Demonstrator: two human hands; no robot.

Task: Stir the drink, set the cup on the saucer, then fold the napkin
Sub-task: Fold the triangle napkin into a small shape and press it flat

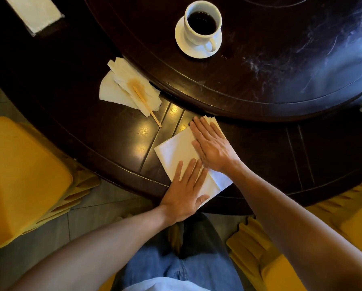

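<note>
A white cup [199, 28] of dark drink stands on a white saucer [183, 46] on the raised turntable. A white napkin [176, 150] lies folded near the table's front edge. My left hand [186, 190] rests flat on its near part, fingers spread. My right hand [211, 147] presses flat on its far right part. Neither hand grips anything. A wooden stirrer [146, 106] lies on stained, crumpled napkins [121, 91] to the left.
The dark wooden turntable [260, 80] sits raised above the dark table [113, 133]. A white folded cloth [33, 11] lies at the far left corner. Yellow-covered chairs [18, 175] stand left and right of my legs.
</note>
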